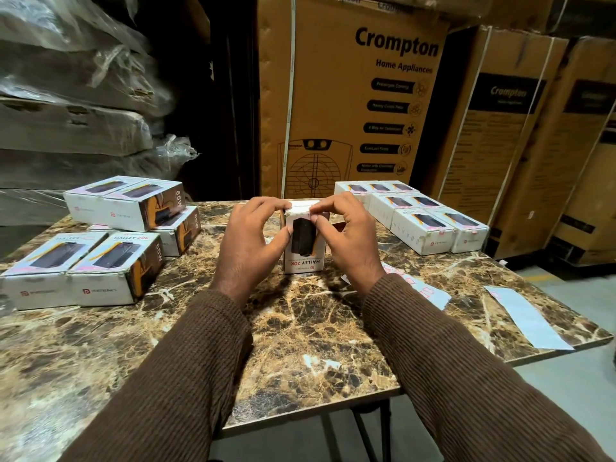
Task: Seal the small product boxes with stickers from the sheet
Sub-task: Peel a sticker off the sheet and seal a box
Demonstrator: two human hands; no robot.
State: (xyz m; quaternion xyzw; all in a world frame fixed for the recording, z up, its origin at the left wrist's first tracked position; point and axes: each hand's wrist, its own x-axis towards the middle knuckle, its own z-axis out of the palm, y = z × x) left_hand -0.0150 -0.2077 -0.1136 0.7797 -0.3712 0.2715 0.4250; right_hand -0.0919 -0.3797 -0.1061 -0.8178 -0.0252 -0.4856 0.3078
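Head view: a small box (304, 240) stands upright mid-table (300, 328).
Left hand (248, 241): grips the box's left side, fingers on its top.
Right hand (346, 240): pinches the box's top front edge.
Sticker sheet (420, 290): flat, just right of the right wrist.
Other boxes: stacked left (123, 203), rows right (423, 218).

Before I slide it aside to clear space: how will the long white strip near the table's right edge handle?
The white strip looks thin and flat, so it is probably floppy and very light. It lies at the table edge, so a push may send it off.
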